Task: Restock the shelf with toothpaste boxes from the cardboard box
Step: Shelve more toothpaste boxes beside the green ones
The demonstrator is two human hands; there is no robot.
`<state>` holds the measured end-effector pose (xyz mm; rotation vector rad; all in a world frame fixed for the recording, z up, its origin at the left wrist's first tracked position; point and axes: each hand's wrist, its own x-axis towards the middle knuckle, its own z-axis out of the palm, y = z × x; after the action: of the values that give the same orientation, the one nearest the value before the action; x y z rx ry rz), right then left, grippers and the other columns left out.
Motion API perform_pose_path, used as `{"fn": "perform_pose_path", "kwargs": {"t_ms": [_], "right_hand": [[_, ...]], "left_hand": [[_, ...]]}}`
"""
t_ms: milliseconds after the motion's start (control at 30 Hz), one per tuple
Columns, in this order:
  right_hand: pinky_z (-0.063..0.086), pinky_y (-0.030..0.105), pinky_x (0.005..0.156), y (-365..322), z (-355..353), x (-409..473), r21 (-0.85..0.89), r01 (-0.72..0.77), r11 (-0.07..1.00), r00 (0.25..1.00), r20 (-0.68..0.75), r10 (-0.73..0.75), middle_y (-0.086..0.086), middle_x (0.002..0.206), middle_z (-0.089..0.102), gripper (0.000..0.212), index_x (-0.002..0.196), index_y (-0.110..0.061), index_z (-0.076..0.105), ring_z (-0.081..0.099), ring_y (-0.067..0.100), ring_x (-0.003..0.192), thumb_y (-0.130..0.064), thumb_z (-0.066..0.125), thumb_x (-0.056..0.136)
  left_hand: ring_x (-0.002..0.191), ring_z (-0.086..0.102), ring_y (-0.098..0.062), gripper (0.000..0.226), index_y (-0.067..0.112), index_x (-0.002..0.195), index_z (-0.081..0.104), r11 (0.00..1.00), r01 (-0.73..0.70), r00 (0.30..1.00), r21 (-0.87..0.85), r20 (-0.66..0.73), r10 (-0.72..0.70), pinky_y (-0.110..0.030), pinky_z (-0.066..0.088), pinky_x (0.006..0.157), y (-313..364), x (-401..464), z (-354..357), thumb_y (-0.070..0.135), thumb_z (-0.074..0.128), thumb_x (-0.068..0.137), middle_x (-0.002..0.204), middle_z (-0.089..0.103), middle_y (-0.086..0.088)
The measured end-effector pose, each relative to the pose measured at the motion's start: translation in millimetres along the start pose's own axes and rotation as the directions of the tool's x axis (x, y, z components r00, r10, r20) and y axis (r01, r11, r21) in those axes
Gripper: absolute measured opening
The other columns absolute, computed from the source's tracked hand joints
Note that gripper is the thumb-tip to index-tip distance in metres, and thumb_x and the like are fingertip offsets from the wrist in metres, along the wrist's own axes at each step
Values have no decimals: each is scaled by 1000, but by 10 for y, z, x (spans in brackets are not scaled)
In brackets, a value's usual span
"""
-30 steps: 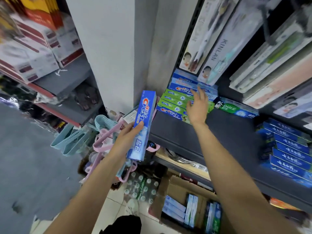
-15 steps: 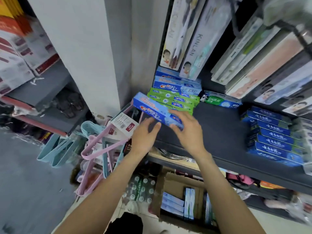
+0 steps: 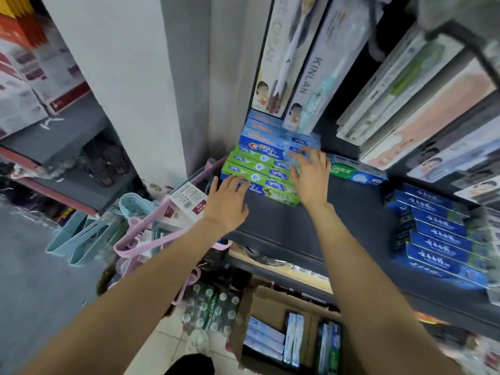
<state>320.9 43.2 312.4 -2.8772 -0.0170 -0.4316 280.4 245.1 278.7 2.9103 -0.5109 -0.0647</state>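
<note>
Now lying on the shelf [image 3: 338,226] stack, the blue toothpaste box [image 3: 266,150] gets squared by both hands, left hand [image 3: 228,204] and right hand [image 3: 311,177], fingers spread, gripping nothing.

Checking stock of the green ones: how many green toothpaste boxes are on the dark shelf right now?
3, in the stack at the shelf's left end: green toothpaste boxes at and, under the blue boxes. The hands cover their right ends; more may be hidden.

Head-worn camera looks steeply down, close over the shelf [image 3: 311,228].
</note>
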Motion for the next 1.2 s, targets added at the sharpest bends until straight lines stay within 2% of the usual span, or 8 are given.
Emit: {"fn": "perform_pose_path", "kwargs": {"t_ms": [133,233,333,467,767,900,1067,1200], "right_hand": [[39,36,93,-28,-250,-1175,285,23,958,997,-73,-2,6,113,63,28,115,-13,66,52,25,105,-11,56,89],[47,30,79,238,-464,-2282,318,-80,945,970,243,0,0,106,66,28,119,-18,62,61,22,96,-16,55,92],[49,32,84,792,-609,-3252,180,-255,950,662,749,36,0,121,63,35,129,-27,54,61,21,107,-29,52,94],[45,30,93,1435,-704,-4022,11,-321,947,400,908,125,-1,133,57,40,134,-28,49,53,19,121,-34,51,95],[50,31,80,2267,332,-4640,-70,-512,856,529,759,378,4,112,68,29,122,-26,59,64,24,101,-26,51,94],[49,34,83,2435,1276,-4593,20,-348,937,607,767,209,4,117,63,32,125,-27,55,60,24,104,-25,50,94],[42,41,99,2381,2489,-4605,7,-22,1000,513,858,5,5,136,45,47,138,-19,40,42,28,125,-34,50,94],[26,41,106,2354,3187,-4630,-31,219,975,491,867,-82,12,140,38,63,143,-15,30,31,32,130,-39,55,90]], "left_hand": [[114,50,-25,42,19,127,54,973,-80,981,-218,-188,39,-37,32,99,439,-438,-59,29,54,86,117,59,-3],[87,62,-23,28,17,110,64,902,-165,959,-399,-277,53,-35,46,78,877,-963,-73,22,60,83,88,67,2],[69,64,-19,26,19,109,64,874,-150,984,-462,-153,88,-32,49,62,1229,-1498,111,28,54,87,75,67,4],[79,64,-12,23,27,113,60,912,-87,945,-400,256,202,-22,42,64,1468,-2020,671,31,54,91,89,69,9],[104,62,-17,37,24,126,54,935,220,823,-278,567,-25,-27,46,83,1888,-2169,2496,28,57,90,116,65,4],[119,50,-24,45,26,134,43,994,51,777,-101,629,24,-36,45,92,1858,-1878,3415,31,54,91,132,51,-1],[128,36,-27,58,18,140,33,898,-390,648,204,754,110,-39,31,103,1678,-1576,4431,30,58,89,141,38,-8],[134,30,-28,59,16,143,27,876,-407,661,258,745,88,-42,23,108,1567,-1453,4996,28,54,91,146,33,-10]]}}
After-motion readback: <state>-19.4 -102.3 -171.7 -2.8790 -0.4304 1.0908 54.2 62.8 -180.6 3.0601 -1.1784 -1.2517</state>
